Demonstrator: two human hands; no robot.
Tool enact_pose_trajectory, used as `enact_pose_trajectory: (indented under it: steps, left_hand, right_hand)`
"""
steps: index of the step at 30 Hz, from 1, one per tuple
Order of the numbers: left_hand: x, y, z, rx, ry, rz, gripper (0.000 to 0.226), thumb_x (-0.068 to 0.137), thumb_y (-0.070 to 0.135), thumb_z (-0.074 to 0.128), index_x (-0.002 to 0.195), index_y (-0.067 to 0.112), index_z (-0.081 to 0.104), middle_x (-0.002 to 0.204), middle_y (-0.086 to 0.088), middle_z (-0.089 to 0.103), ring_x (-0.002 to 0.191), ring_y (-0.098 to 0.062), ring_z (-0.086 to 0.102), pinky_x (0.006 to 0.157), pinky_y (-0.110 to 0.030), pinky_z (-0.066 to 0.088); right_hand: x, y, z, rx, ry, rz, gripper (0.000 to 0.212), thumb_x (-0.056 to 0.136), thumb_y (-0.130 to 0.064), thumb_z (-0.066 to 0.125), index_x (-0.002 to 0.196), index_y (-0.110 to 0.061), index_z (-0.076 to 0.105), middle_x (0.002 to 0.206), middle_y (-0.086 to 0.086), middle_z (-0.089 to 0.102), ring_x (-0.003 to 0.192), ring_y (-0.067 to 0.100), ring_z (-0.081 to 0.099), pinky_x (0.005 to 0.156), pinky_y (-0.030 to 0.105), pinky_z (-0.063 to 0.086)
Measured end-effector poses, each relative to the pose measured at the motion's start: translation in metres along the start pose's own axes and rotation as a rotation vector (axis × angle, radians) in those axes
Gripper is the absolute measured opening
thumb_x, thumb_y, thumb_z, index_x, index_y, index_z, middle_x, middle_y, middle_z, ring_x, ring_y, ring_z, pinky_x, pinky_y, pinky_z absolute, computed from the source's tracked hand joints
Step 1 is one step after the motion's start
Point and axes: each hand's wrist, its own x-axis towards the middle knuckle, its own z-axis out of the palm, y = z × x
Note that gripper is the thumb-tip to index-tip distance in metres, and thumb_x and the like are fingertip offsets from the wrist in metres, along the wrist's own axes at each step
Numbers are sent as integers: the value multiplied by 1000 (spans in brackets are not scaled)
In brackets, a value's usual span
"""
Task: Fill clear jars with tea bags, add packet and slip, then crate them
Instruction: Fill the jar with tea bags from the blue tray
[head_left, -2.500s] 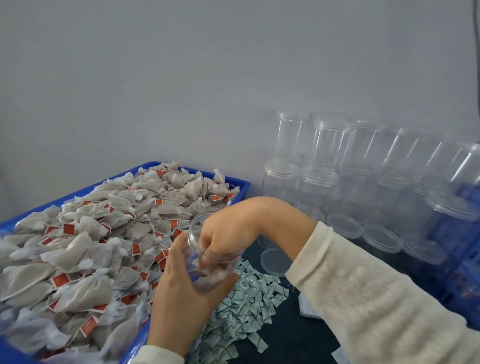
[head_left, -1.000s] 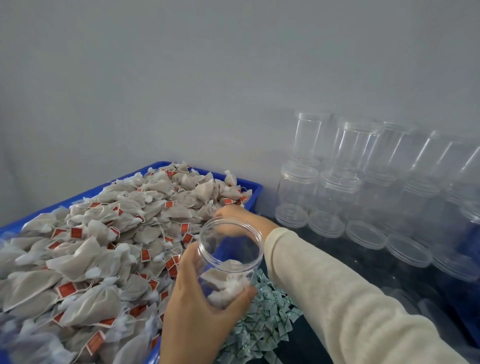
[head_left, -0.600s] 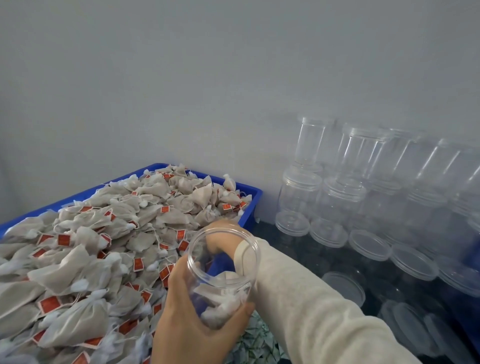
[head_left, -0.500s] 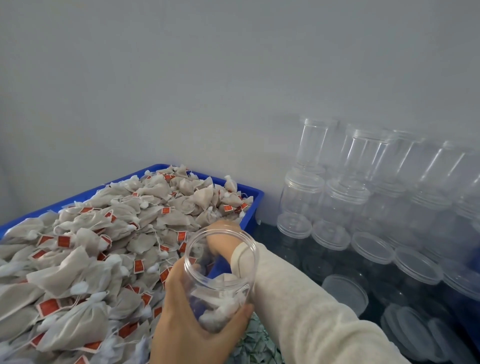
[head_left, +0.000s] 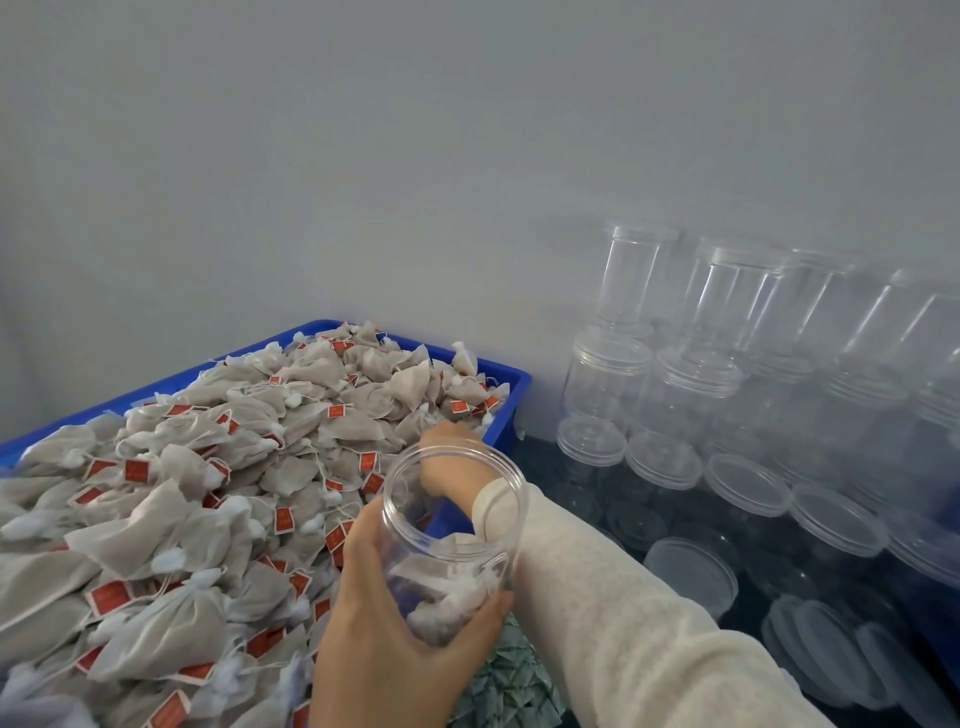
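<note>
My left hand (head_left: 379, 623) grips a clear open jar (head_left: 457, 545) from below and tilts its mouth toward me. A few tea bags lie in its bottom. Behind the jar, my right hand (head_left: 449, 439) reaches over the near right corner of the blue tray (head_left: 511, 384) into the heap of grey tea bags with red tags (head_left: 208, 493). The jar and the bags hide its fingers, so I cannot tell whether they hold a bag. A pile of small green and white packets (head_left: 511, 675) lies under the jar.
Several empty clear jars (head_left: 691, 395) stand stacked against the grey wall at right. Loose clear lids (head_left: 691, 566) lie on the dark table in front of them. A blue crate edge shows at the far right.
My right hand has come out of the jar and moved back over the tray's corner into the tea bags. My left hand keeps the jar in about the same place.
</note>
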Motion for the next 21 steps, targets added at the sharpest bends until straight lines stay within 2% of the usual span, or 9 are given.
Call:
enact_pose_trajectory:
  steps: [2,4,7,9,11,13,16,18,21]
  left_hand:
    - [-1,0,0,21,4,6,100,42,46,83,128,41,33,119,7,60,104,-13,65,76,-10,52]
    - [-2,1,-1,31,12,13,97,45,46,85,126,47,31,119,8,59,105,-15,64,79,-15,54]
    - [-2,4,-3,42,-1,22,98,51,47,89,130,48,31,119,12,59,106,-10,63,85,-27,56]
    - [-3,5,-4,52,-3,9,96,51,54,84,131,48,31,118,16,60,106,-1,61,82,-18,53]
    - [-4,6,-3,70,10,-19,100,49,61,77,135,42,29,116,18,58,106,12,55,76,-3,45]
    - [-5,7,-3,85,25,-47,103,49,64,74,138,39,28,115,20,57,104,18,52,72,2,41]
    - [-7,9,-3,126,29,-68,100,51,68,74,135,48,24,114,26,56,100,17,53,70,-5,44]
    - [-8,10,-5,148,30,-75,101,51,70,74,135,50,20,120,27,54,103,20,49,75,-8,42]
    - [-9,12,-5,161,26,-99,103,47,76,71,133,53,19,126,24,51,106,18,48,82,-12,41]
  right_hand:
    - [-3,-1,1,-7,43,10,15,89,-21,60,99,-11,63,64,-1,33,72,21,45,62,28,43]
    - [-5,3,-3,108,62,15,8,88,-22,61,91,-18,56,66,-6,37,63,14,42,53,22,31]
    - [-16,7,-18,281,87,44,13,87,-18,64,81,-13,53,65,-7,40,59,10,41,54,20,31]
    - [-28,5,-29,371,143,-14,24,90,-18,64,73,-20,48,67,-6,47,61,8,45,55,17,32]
    - [-43,5,-43,464,192,-90,20,88,-22,69,79,-20,51,77,-4,55,70,9,51,61,17,40]
    - [-56,8,-59,581,212,-113,22,83,-25,75,92,-15,57,88,-2,59,81,13,56,70,21,47]
    - [-71,8,-84,719,243,-114,31,81,-23,77,106,-20,59,92,-7,57,84,7,58,65,15,49]
    - [-79,4,-102,861,231,-124,38,82,-18,76,117,-20,62,92,-3,58,82,10,63,64,20,56]
    - [-92,-1,-129,981,259,-174,18,83,-10,74,98,-17,69,80,-1,63,65,6,66,58,21,55]
